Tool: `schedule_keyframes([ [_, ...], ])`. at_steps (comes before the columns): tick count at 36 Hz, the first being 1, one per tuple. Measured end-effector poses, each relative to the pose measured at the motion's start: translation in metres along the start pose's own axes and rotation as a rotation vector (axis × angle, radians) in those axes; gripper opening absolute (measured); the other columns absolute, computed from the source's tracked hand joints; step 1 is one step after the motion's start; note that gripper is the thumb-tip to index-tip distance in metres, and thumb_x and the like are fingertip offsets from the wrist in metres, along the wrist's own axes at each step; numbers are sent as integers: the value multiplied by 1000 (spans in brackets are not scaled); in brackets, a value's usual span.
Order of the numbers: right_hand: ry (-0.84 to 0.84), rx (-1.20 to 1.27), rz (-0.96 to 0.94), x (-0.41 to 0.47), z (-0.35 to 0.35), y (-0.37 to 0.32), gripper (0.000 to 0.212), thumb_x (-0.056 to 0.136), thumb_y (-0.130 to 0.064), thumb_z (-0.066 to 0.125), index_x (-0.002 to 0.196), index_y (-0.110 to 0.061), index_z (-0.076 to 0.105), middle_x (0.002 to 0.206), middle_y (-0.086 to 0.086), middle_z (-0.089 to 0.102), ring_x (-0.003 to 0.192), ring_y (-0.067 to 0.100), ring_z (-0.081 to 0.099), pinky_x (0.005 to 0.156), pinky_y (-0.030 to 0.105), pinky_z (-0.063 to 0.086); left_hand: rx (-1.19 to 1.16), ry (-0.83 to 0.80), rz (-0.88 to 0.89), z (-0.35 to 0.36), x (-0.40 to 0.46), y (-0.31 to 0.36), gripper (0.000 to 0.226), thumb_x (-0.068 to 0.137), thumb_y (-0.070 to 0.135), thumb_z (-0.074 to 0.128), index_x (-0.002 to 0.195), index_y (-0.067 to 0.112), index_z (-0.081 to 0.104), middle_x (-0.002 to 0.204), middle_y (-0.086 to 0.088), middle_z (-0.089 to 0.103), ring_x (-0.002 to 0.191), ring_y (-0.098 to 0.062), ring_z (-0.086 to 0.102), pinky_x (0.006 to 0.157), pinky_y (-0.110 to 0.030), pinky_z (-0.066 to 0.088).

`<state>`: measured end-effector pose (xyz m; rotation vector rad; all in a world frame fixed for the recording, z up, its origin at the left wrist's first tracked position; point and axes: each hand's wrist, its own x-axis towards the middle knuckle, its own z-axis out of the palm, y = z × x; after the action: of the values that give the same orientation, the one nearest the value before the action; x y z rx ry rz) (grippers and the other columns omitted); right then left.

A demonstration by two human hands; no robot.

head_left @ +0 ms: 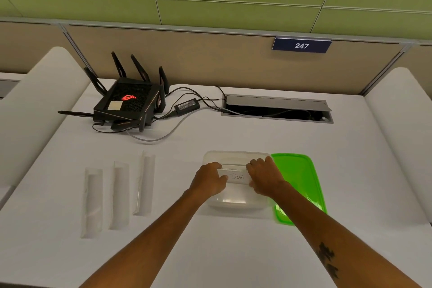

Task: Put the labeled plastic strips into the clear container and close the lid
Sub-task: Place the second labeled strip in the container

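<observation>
A clear plastic container (pixel 236 204) sits open on the white desk. Over it, my left hand (pixel 209 180) and my right hand (pixel 265 176) grip the two ends of one clear plastic strip (pixel 237 176) whose label reads "DOG". The strip lies crosswise above the container's middle. Three more clear strips lie side by side to the left: one (pixel 92 201), a second (pixel 120 195) and a third (pixel 145 183). The green lid (pixel 298 182) rests flat on the desk just right of the container, partly under my right forearm.
A black router (pixel 129 103) with antennas, a power brick (pixel 187 106) and cables sit at the back left. An open cable hatch (pixel 277 109) is set into the desk at the back right. White side panels flank the desk.
</observation>
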<state>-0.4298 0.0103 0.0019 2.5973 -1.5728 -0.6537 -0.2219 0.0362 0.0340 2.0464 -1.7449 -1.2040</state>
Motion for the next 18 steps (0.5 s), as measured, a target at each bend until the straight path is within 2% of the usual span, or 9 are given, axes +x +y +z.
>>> schedule_keyframes([
  [4,-11,53,39,1,-12,-4,57,85,-49,70,128,-14,55,123,5,60,111,27,58,95,43,41,6,56,65,-9,-2,-7,49,93,38,66,138,22,59,138,-3,63,123,-24,62,103,-35,52],
  [10,50,95,100,0,-56,-15,52,85,-50,71,123,-15,60,118,4,62,109,26,60,88,41,45,-215,230,112,-39,-12,-27,31,92,38,67,120,26,69,106,12,74,92,-13,72,88,-39,61],
  [15,99,126,172,-2,-102,-41,39,85,-33,70,118,-14,63,115,5,61,110,27,57,89,40,43,-258,331,61,-72,-16,-63,26,94,34,67,118,25,71,110,5,74,89,-18,75,87,-42,62],
  [18,221,201,150,-2,-124,-69,31,85,-30,70,111,-13,64,111,6,62,105,29,57,83,40,41,-269,369,14,-90,-18,-90,23,93,31,67,115,25,72,109,4,75,89,-19,75,88,-43,62],
])
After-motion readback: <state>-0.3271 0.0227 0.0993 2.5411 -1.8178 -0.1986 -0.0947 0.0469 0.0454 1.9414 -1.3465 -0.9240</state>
